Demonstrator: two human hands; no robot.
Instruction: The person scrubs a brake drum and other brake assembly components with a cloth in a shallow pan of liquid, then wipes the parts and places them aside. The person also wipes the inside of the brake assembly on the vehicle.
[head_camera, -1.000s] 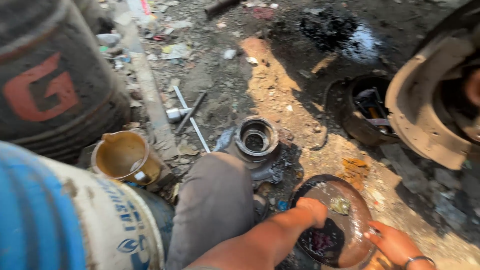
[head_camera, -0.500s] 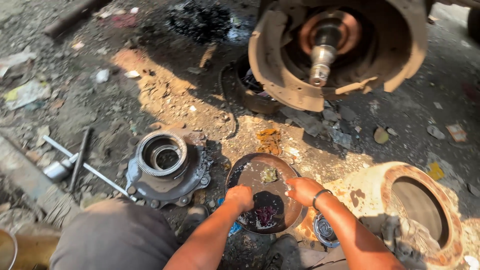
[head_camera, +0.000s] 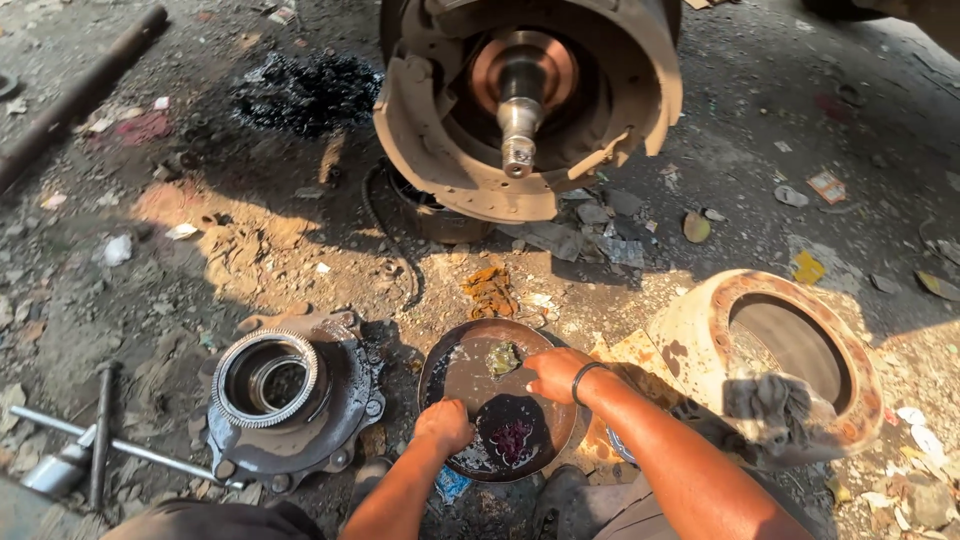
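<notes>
While your head has swung right over the last second, so that the drums and yellow tin have left the view and the bare axle spindle (head_camera: 520, 110) now sits top centre, your hands have stayed in the round metal pan (head_camera: 500, 400), which means the work in that pan goes on unbroken.

Going from the left: a long steel wrench (head_camera: 100, 445) lies on the dirt ground (head_camera: 150, 260), and just beside it rests the wheel hub (head_camera: 290, 400) with its toothed ring facing up. Your left hand (head_camera: 443, 425) is next, curled into a loose fist with the fingers (head_camera: 440, 445) dipped in the dark, oily liquid at the pan's near side; whether they grip anything under that liquid you cannot tell from here. A purplish lump and a greenish smear lie in the pan, possibly rag or grease. Your right hand (head_camera: 555, 375), with a dark band at the wrist, lies flat and open on the pan's right rim, holding nothing.

Further right stands the rusty brake drum (head_camera: 790, 360) with a grey rag (head_camera: 765, 400) draped on its near edge.

As for packages: a small crushed red-and-white carton (head_camera: 826, 186) lies flat at upper right, a yellow scrap (head_camera: 806, 268) just below it, and white paper bits (head_camera: 915, 425) beyond the drum.
</notes>
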